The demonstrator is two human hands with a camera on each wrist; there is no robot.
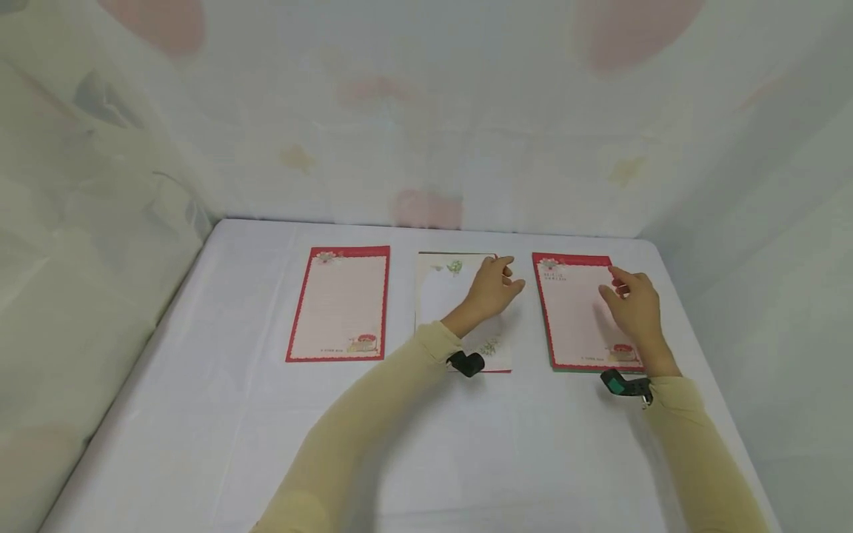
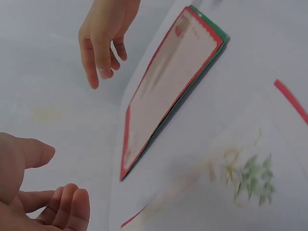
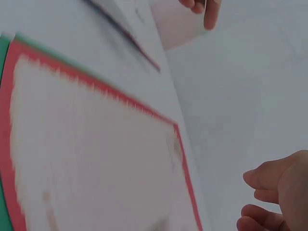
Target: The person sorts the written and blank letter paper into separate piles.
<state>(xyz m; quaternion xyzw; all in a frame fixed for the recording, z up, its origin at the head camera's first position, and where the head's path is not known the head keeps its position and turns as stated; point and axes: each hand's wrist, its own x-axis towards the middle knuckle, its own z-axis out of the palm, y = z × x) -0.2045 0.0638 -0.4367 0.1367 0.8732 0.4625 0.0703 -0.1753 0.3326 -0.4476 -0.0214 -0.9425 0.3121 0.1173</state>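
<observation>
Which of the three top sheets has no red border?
The middle sheet, below the left hand: pale with green leafy prints. The left sheet and right sheet both have red borders.

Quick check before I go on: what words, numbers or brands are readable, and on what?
No text can be read.
Left red-bordered sheet: print at the bottom, too small.
Right red-bordered sheet: print at top left and bottom, too small.
Middle sheet: no print made out; the left hand covers part.
</observation>
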